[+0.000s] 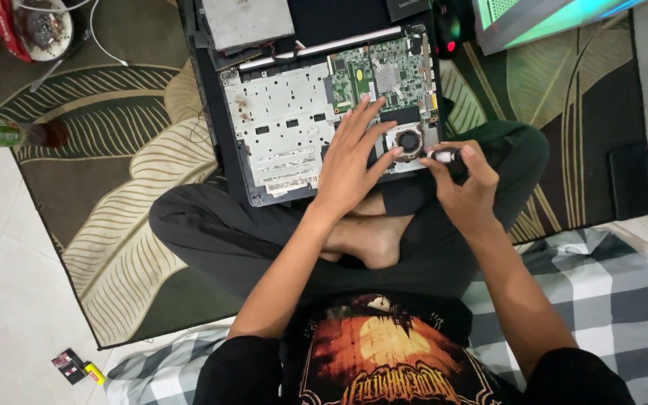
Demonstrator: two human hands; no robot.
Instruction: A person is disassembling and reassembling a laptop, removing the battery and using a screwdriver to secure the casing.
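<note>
Head view: left hand [352, 161] flat, fingers spread, pressing opened laptop chassis [286, 120] resting on lap. Right hand [465, 184] clenched round screwdriver [441, 156], tip at small fan [409, 141] just left of it. Likely light, rigid, fragile; green circuit board [384, 75] beyond fingertips, best gripped by edges.

Under the left hand [350, 161], the opened black plastic laptop [279, 120] shows matt grey metal and a glossy green circuit board [384, 71].
</note>
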